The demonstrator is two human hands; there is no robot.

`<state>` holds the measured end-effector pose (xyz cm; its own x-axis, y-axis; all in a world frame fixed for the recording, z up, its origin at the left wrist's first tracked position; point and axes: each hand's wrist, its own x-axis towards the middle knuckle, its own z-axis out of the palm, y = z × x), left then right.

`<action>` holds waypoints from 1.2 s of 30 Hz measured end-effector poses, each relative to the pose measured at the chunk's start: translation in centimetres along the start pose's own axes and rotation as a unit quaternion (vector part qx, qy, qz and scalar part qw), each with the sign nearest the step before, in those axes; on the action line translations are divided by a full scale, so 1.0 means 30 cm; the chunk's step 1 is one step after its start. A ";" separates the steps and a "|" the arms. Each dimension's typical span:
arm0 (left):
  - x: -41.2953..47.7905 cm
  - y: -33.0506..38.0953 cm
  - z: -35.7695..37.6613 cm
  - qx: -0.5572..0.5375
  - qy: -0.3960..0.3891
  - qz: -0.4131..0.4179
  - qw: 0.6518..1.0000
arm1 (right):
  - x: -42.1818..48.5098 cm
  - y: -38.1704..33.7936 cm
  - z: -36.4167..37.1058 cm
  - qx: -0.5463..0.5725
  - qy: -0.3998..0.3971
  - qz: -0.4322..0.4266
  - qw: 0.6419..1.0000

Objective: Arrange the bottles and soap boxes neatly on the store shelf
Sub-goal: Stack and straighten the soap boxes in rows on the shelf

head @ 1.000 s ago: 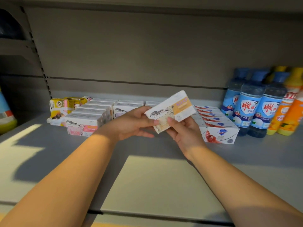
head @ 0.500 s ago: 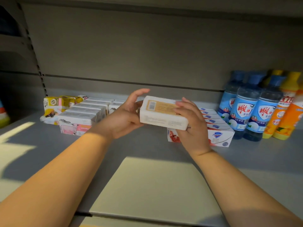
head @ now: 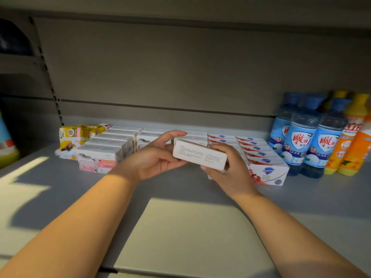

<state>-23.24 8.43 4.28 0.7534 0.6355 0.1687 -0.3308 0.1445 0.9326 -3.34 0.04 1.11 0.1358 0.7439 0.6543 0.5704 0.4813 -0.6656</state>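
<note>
I hold the soap box just above centre of the frame, over the shelf and clear of it. Half a second ago its tan label and barcode faced me; now a plain white side with fine print does. My right hand has its fingers curled round the box's right end, and my left hand pinches the left end between thumb and fingers, forefinger stretched out on top. Behind, at mid-left, are rows of white-and-pink boxes, and right of centre the red-and-white boxes. The blue bottles and orange bottles stand at the right edge.
</note>
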 end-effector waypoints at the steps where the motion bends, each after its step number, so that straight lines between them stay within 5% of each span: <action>1: -0.001 -0.001 -0.005 0.011 -0.006 0.002 1.000 | -0.004 0.002 0.003 0.017 -0.001 0.012 1.000; 9: 0.001 -0.007 -0.017 0.136 0.044 -0.010 0.990 | -0.010 -0.022 0.015 0.115 0.020 0.061 0.991; 16: -0.003 0.006 -0.036 0.118 0.094 -0.039 0.988 | -0.028 -0.064 0.059 0.164 0.014 0.134 0.977; 20: -0.006 0.026 -0.045 0.097 0.138 -0.169 0.971 | -0.021 -0.094 0.096 0.312 0.000 0.306 0.899; 23: -0.007 0.046 -0.057 0.058 0.161 -0.285 0.943 | -0.018 -0.110 0.091 0.421 -0.053 0.309 0.851; 28: 0.000 0.036 -0.079 0.092 0.160 -0.334 0.924 | -0.030 -0.102 0.097 0.179 -0.079 0.197 0.961; 32: -0.012 0.046 -0.088 0.120 0.081 -0.348 0.926 | -0.017 -0.112 0.108 0.154 -0.036 0.252 0.955; 36: -0.020 0.049 -0.063 0.177 0.089 -0.344 0.918 | -0.022 -0.132 0.138 0.104 -0.055 0.361 0.925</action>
<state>-25.25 9.71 4.94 0.5990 0.6049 -0.5247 0.4183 0.3224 0.8492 -9.04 -0.43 1.83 0.3301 0.9437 -0.0214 0.1932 -0.0898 -0.9770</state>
